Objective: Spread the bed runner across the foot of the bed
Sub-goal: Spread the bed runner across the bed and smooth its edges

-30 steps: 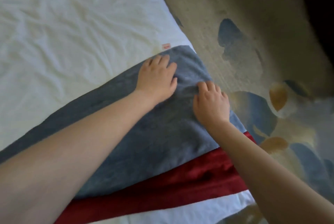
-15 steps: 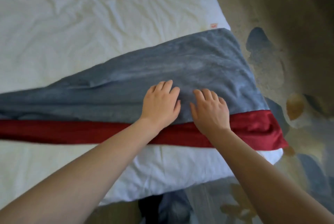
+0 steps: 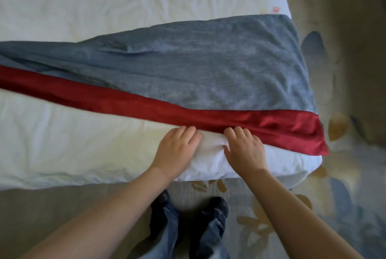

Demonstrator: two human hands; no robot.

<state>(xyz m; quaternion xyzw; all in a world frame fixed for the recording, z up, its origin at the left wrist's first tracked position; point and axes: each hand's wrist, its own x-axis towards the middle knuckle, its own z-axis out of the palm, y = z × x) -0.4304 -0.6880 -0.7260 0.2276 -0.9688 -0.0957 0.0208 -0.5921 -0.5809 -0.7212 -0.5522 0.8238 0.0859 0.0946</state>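
left hand (image 3: 175,151) and right hand (image 3: 244,151) lie flat against the bed runner (image 3: 208,70).

Flat white bed (image 3: 62,150) sheet stretches along both long sides of the bed runner (image 3: 208,66). Left hand (image 3: 175,151) and right hand (image 3: 245,151) rest on the near strip, a gap between them. Bunched folds rise toward the runner's left end.

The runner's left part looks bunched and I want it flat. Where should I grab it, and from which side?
Likely the far grey edge of the runner at the fold on the left: there it doubles over and narrows. Reach over the red band from the foot side, pinch that edge and pull it away from you.
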